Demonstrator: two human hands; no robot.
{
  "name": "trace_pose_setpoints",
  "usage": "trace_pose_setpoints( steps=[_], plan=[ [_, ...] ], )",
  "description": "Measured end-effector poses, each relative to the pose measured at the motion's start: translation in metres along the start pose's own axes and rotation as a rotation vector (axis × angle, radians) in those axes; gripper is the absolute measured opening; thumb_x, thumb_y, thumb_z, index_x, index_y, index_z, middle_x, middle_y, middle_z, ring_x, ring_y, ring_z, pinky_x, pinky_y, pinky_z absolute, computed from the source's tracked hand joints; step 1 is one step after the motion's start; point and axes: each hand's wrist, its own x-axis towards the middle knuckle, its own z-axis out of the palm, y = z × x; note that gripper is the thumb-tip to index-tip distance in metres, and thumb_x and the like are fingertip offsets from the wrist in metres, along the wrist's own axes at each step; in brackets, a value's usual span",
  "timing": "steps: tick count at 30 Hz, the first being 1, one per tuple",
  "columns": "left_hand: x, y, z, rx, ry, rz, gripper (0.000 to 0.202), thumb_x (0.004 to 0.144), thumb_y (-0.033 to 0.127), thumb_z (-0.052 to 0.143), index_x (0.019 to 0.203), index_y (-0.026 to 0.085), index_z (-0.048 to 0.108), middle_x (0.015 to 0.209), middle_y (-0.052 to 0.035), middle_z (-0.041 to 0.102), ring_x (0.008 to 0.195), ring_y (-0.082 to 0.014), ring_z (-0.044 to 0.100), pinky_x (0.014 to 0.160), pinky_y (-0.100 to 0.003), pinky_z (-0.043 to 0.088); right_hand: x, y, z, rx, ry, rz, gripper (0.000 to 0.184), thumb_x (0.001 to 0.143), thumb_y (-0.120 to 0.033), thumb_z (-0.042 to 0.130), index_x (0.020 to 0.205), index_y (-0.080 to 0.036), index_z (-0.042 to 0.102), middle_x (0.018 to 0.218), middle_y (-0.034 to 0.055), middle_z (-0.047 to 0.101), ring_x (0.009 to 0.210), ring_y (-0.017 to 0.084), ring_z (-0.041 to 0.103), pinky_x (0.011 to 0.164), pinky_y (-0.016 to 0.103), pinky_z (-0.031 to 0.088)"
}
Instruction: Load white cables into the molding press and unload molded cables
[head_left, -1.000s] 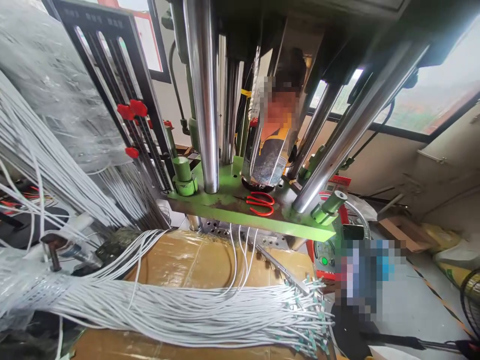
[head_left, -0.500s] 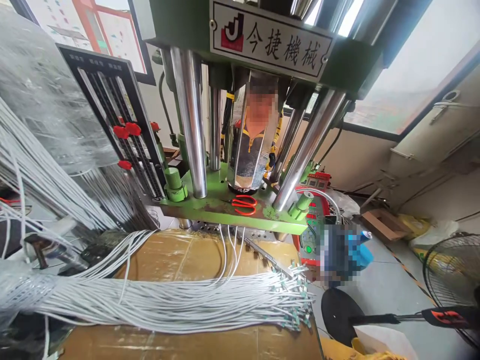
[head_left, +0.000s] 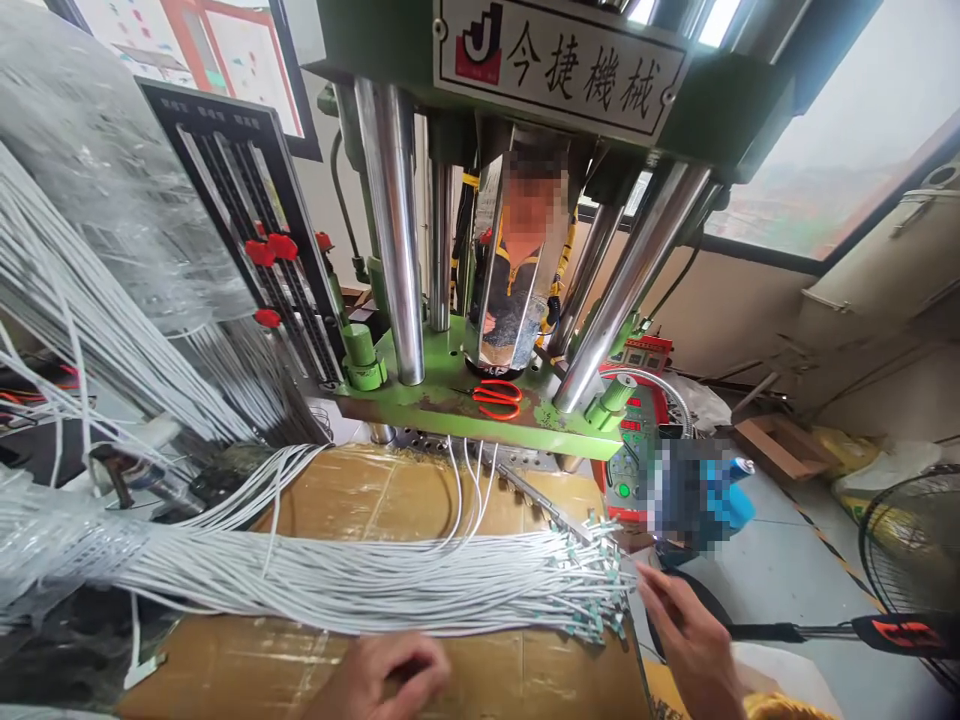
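The fingertips of the right hand (head_left: 651, 590) were spread and reaching up toward the cable ends, close beside them, though I could not tell whether they had pinched any wire. The fingers of the left hand (head_left: 390, 675) were loosely curled at the lower edge of the view, with nothing visible in them, and whether they held anything could not be settled. Between and just above the hands lay a long bundle of white cables (head_left: 337, 585), stretched across a taped cardboard carton (head_left: 375, 490), with small green-tipped ends (head_left: 592, 590) fanned out at its right end near the right hand. A few loose strands rose from the bundle toward the machine. Beyond them stood a green vertical press (head_left: 480, 415) on chrome columns (head_left: 390, 230), with red-handled scissors (head_left: 497, 399) lying on its green plate and a slotted steel bar (head_left: 540, 503) slanting down just above the cable ends. A control panel (head_left: 630, 470) sat to the right of the press. The step in hand appeared to be sorting the cable ends at the edge of the carton; the next move seemed to call for separating the green tips cleanly, without tangling the strands running back through the bundle.
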Motion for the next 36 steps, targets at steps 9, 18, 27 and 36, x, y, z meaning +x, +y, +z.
trace_pose_setpoints(
  steps=[9, 18, 27, 36],
  plan=[
    [0.104, 0.020, -0.022, 0.858, -0.129, 0.210, 0.041, 0.080, -0.003, 0.038, 0.104, 0.014, 0.066, 0.090, -0.0147, 0.070, 0.087, -0.0291, 0.067, 0.078, -0.041, 0.052, 0.091, -0.074, 0.079, -0.358, -0.473, -0.445, 0.055, 0.077, -0.004, 0.041, 0.129, -0.012, 0.056, 0.106, 0.0138, 0.069, 0.098, 0.023, 0.063, 0.086, 0.031, 0.048],
    [0.114, -0.005, -0.040, 0.874, -0.148, 0.217, 0.028, 0.074, 0.007, 0.051, 0.097, 0.017, 0.064, 0.086, -0.0103, 0.070, 0.085, -0.0283, 0.066, 0.078, -0.038, 0.049, 0.127, -0.081, 0.078, -0.354, -0.521, -0.601, 0.067, 0.074, 0.003, 0.036, 0.137, -0.016, 0.046, 0.117, 0.0145, 0.063, 0.108, 0.024, 0.055, 0.093, 0.039, 0.043],
    [0.121, -0.001, -0.042, 0.783, -0.172, 0.167, 0.035, 0.070, 0.011, 0.051, 0.102, 0.014, 0.062, 0.093, -0.0129, 0.068, 0.090, -0.0293, 0.064, 0.076, -0.035, 0.045, 0.082, -0.133, 0.095, -0.187, -0.708, -0.674, 0.031, 0.084, -0.015, 0.048, 0.109, -0.026, 0.064, 0.098, 0.0019, 0.070, 0.094, 0.017, 0.061, 0.084, 0.025, 0.046],
    [0.102, 0.020, -0.092, 0.259, -0.353, 0.144, 0.015, 0.071, 0.025, 0.060, 0.083, 0.019, 0.066, 0.076, 0.0029, 0.064, 0.068, -0.0139, 0.055, 0.058, -0.022, 0.036, 0.069, -0.145, 0.053, -0.103, -0.850, -0.504, 0.031, 0.077, -0.024, 0.057, 0.106, -0.030, 0.067, 0.084, -0.0030, 0.070, 0.071, 0.013, 0.059, 0.065, 0.023, 0.041]
  ],
)
